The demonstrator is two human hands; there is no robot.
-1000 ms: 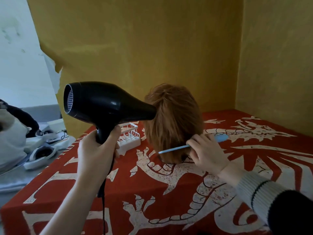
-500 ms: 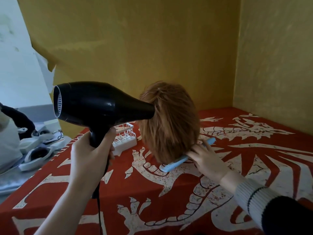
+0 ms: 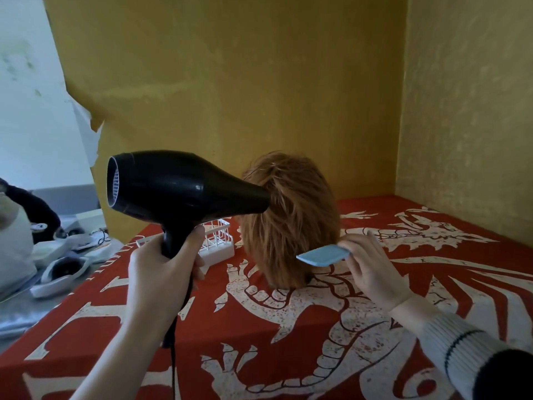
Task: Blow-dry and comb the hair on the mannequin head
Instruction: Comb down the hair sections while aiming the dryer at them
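Mustard-yellow walls (image 3: 230, 82) meet in a corner behind a worktop (image 3: 288, 327) covered with a red cloth printed with white dragon shapes. Near the back of the cloth stands the mannequin head (image 3: 291, 220), turned away so that only its short ginger hair shows, shaggy and falling to the cloth.

The left hand (image 3: 161, 269) grips the handle of a black hair dryer (image 3: 178, 192) — fingers (image 3: 196, 235) wrapped tight round it, the thumb side hidden behind the handle. The dryer is held level, with its mesh back end toward the left and its narrow nozzle right at the left side of the hair, touching it or very nearly so. Its black cord (image 3: 173, 356) hangs straight down from the handle past the wrist.

The right hand (image 3: 372, 269), in a white ribbed cuff with a dark stripe, holds a pale blue comb (image 3: 323, 255) by one end, fingers pinched on it. The comb lies nearly flat at the lower right edge of the hair; its teeth cannot be made out from this angle, so whether they are in the hair is hard to say.

Just behind the dryer handle a small white wire rack (image 3: 216, 243) sits on the cloth, left of the mannequin head. Off the left edge of the worktop lies a lower grey surface (image 3: 17, 313) with a clutter of white and dark items — too blurred to name.
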